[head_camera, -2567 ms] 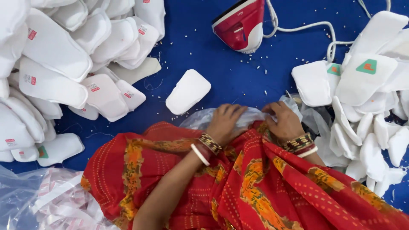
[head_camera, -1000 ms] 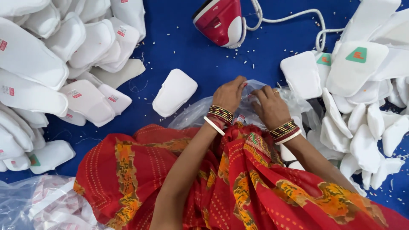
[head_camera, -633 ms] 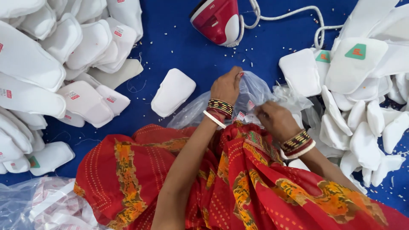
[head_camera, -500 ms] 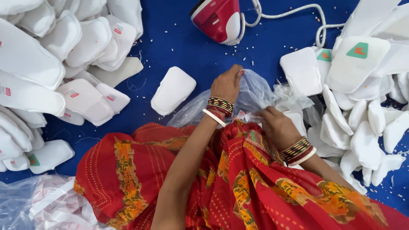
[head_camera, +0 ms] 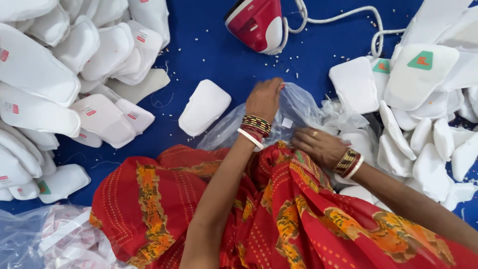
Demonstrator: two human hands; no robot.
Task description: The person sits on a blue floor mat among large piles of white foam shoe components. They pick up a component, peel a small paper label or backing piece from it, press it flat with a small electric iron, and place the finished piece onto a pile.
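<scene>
White wrapped packets (head_camera: 59, 89) with small red labels lie heaped left.

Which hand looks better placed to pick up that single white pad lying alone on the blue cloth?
Probably the left. The left hand grips the top of the clear plastic bag, right beside the lone white pad. The right hand rests lower on the bag, on the far side from the pad.

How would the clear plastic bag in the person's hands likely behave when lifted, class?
The clear plastic bag looks thin and crumpled, so probably floppy and light. The left hand pinches its top while the right hand rests lower, suggesting it sags unsupported. Its glossy film may be slippery.
</scene>
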